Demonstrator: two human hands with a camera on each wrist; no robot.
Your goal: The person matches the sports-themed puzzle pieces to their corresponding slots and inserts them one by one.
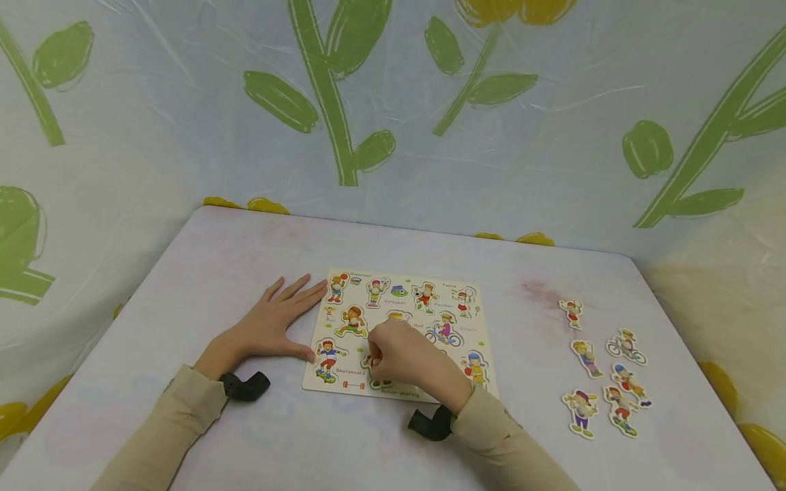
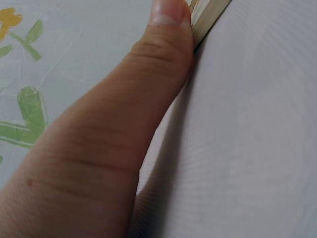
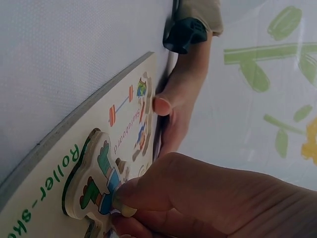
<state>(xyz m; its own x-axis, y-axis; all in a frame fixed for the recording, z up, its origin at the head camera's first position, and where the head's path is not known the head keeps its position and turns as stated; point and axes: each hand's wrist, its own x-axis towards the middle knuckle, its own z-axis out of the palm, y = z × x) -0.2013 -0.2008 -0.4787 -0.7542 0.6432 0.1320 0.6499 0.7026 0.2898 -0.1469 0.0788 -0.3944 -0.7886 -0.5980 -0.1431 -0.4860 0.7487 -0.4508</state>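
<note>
A wooden puzzle board (image 1: 313,382) with cartoon sports figures and printed words lies flat on the table. My right hand (image 1: 399,351) is over its lower middle, thumb and fingers pinching a roller-skater puzzle piece (image 3: 81,198). In the right wrist view, that piece sits slightly raised over its matching cutout beside the "Roller-skating" print; its upper part is hidden behind my fingers. Fingers spread, my left hand (image 1: 276,324) rests at the board's left side. Its thumb (image 2: 166,47) touches the board's edge (image 2: 210,20) in the left wrist view.
Several loose figure pieces lie on the table to the board's right, among them a cyclist (image 1: 627,348), a purple-capped figure (image 1: 580,412) and a tennis player (image 1: 572,314). Behind the table (image 1: 245,245) hangs a leaf-patterned sheet (image 1: 215,157).
</note>
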